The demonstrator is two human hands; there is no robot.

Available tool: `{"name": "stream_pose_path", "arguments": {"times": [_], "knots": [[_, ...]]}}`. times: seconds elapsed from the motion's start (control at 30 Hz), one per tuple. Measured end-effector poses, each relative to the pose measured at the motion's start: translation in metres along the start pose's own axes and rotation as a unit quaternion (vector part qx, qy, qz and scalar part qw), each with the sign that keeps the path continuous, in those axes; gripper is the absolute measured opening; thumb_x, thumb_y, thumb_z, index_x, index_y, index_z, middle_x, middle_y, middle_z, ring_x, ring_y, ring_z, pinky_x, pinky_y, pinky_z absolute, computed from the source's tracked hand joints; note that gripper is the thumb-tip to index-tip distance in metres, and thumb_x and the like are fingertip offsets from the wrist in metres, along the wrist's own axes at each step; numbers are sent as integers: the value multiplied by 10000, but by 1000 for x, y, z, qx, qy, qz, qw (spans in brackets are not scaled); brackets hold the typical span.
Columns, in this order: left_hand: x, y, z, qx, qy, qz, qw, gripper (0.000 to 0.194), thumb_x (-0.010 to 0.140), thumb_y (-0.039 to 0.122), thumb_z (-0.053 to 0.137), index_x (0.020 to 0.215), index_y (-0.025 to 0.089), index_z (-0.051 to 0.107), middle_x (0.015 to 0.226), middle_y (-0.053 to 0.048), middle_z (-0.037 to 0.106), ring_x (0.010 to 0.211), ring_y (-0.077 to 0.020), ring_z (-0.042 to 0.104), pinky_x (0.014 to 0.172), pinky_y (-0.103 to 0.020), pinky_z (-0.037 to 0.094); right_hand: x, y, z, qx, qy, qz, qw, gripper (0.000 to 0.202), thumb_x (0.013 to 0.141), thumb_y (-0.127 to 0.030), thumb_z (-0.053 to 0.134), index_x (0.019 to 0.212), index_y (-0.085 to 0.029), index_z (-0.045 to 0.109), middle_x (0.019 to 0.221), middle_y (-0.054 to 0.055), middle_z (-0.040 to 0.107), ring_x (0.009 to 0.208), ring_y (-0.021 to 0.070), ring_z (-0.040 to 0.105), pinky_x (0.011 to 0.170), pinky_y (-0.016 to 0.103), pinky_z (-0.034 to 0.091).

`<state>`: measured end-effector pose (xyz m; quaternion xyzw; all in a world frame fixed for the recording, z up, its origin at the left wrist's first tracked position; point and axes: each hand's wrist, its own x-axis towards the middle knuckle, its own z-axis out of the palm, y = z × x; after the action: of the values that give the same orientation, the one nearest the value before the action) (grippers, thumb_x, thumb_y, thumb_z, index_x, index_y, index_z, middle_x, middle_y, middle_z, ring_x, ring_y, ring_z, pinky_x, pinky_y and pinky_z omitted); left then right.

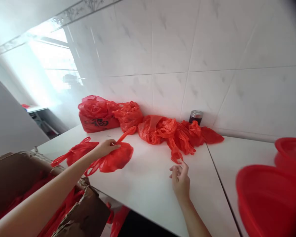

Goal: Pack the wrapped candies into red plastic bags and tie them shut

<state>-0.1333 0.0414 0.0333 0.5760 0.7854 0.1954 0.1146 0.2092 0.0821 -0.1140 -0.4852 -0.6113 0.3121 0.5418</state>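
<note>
My left hand (106, 147) is closed on a tied red plastic bag (117, 158) that rests on or just above the white counter (143, 184). Another red bag (80, 152) lies to its left, partly behind my forearm. My right hand (181, 179) has curled, parted fingers near the counter's middle. Its fingertips are at the loose end of a red bag (176, 154); whether they grip it is unclear. Along the wall sit a full red bag with black print (97, 120), a bunched red bag (129, 115) and more crumpled red bags (153, 130).
An open cardboard box (86, 214) with red bags inside stands at the lower left, against the counter's edge. A dark jar with a silver lid (196, 116) is by the tiled wall. Two red basins (266, 194) occupy the right. A seam crosses the counter.
</note>
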Motion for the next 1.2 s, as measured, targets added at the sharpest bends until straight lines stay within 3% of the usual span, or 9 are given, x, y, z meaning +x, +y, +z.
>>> {"name": "stream_pose_path", "arguments": {"times": [0.2, 0.3, 0.37, 0.53, 0.77, 0.87, 0.97, 1.07, 1.2], "knots": [[-5, -86, -44, 111, 110, -147, 977, 527, 812, 532, 482, 1081, 102, 621, 949, -137, 659, 868, -330, 615, 787, -423, 435, 0, 5, 2, -16, -5, 3, 1000, 354, 911, -410, 406, 1202, -212, 375, 825, 24, 636, 531, 153, 595, 569, 293, 489], [-3, -93, -47, 137, 142, -145, 970, 581, 857, 518, 430, 1280, 127, 508, 1235, -204, 540, 1114, -438, 499, 906, -570, 349, -1, 6, 4, -29, -5, -1, 1000, 338, 908, -402, 403, 1184, -206, 407, 839, 37, 642, 582, 160, 615, 585, 290, 494], [6, -86, -36, 132, 130, -103, 977, 533, 851, 490, 472, 1274, 168, 522, 1292, -182, 512, 1145, -403, 484, 948, -550, 334, 7, 4, 4, -48, 1, -9, 999, 301, 904, -393, 408, 1134, -207, 465, 887, 61, 655, 692, 178, 643, 616, 289, 498], [31, -27, 18, 82, 7, 66, 994, 390, 822, 499, 518, 1082, 245, 659, 1160, -82, 624, 990, -267, 602, 911, -374, 423, 77, -14, -20, -131, 95, -52, 985, 205, 866, -343, 434, 937, -211, 574, 1007, 73, 652, 925, 196, 604, 804, 313, 471], [30, 93, 88, 72, -111, 229, 964, 344, 856, 373, 471, 1142, 256, 623, 1212, -82, 614, 1066, -272, 589, 903, -413, 443, 201, -4, -75, -175, 190, 50, 965, 299, 809, -237, 427, 1059, -164, 576, 1078, 128, 622, 983, 248, 581, 848, 368, 427], [23, 137, 119, 71, -96, 279, 953, 390, 851, 306, 501, 1230, 249, 574, 1273, -94, 584, 1114, -273, 572, 918, -429, 450, 220, 15, -79, -167, 169, 73, 969, 386, 731, -249, 562, 1108, -169, 589, 1082, 128, 620, 1019, 266, 581, 852, 366, 421], [16, 177, 151, 80, -18, 338, 938, 505, 827, 249, 555, 1328, 287, 506, 1434, -100, 464, 1293, -307, 435, 1026, -483, 373, 227, 26, -72, -136, 141, 60, 979, 295, 647, -254, 666, 933, -186, 637, 959, 85, 644, 995, 260, 594, 849, 347, 423], [22, 208, 185, 73, 15, 406, 911, 633, 778, 261, 636, 1369, 386, 447, 1543, -49, 328, 1401, -344, 263, 1094, -583, 238, 234, 19, -59, -87, 156, 31, 983, 145, 731, -324, 603, 781, -188, 600, 851, 84, 642, 938, 256, 605, 844, 360, 433], [65, 227, 219, 43, 13, 397, 917, 596, 736, 261, 677, 1311, 348, 543, 1527, -70, 363, 1405, -387, 237, 1092, -655, 142, 244, -13, -44, 4, 193, -10, 981, 315, 888, -434, 369, 1029, -211, 541, 1004, 95, 654, 881, 207, 630, 725, 316, 493]]}}
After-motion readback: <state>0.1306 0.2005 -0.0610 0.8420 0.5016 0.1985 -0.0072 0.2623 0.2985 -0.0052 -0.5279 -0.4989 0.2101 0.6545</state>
